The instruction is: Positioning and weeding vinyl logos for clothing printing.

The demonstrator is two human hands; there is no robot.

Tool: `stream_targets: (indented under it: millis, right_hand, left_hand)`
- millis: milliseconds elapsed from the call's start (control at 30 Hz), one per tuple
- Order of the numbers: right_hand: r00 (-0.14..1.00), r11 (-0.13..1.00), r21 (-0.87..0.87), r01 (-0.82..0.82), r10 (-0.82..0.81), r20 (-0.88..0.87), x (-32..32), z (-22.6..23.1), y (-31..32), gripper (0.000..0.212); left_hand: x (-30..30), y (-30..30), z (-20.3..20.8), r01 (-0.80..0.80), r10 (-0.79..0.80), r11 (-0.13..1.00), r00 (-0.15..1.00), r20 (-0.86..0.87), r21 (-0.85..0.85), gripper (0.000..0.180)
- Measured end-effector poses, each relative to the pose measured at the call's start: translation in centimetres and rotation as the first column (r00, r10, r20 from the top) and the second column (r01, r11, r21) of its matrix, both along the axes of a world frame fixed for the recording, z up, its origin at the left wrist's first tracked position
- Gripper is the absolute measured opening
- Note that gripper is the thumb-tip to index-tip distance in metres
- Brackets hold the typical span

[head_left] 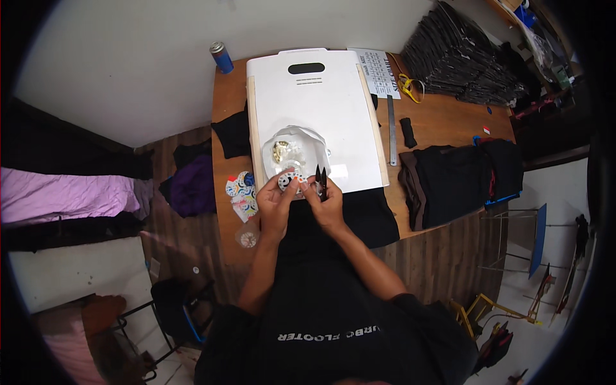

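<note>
The left hand (276, 206) and the right hand (328, 208) pinched a small round white piece (286, 182) at the near edge of a white dish (314, 147). Black snips (323, 174) poked up from the right hand, and the dish sat on a white board (350, 122).

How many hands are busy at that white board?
2. The left hand is at the white board's near edge, holding a disc. The right hand is just right of it, with a black pointed tool in it. No other hands show.
</note>
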State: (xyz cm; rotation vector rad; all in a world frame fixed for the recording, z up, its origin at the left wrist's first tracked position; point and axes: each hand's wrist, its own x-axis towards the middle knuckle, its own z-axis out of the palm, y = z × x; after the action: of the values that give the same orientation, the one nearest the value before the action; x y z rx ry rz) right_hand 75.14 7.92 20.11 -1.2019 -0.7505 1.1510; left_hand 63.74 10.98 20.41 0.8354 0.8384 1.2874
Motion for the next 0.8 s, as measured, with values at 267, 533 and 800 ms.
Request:
stream_targets:
  millis: [267,533,800]
  right_hand:
    - [0.917,0.948,0.156,-0.276,0.309,-0.251,1.9,-2.2,-2.2,0.033]
    - [0.897,0.926,0.114,-0.361,0.378,-0.230,1.8,-1.4,-3.4,0.032]
    - [0.883,0.919,0.197,-0.343,0.387,-0.267,0.8,-1.9,-3.6,0.024]
  left_hand:
    - [0.4,-0.8,0.4,-0.032,0.030,0.999,0.987,-0.155,-0.013,0.011]
    - [0.2,-0.7,0.1,-0.031,0.053,0.991,0.985,-0.166,0.131,0.011]
    - [-0.1,-1.9,-0.2,0.003,0.037,0.984,0.975,-0.221,0.177,0.011]
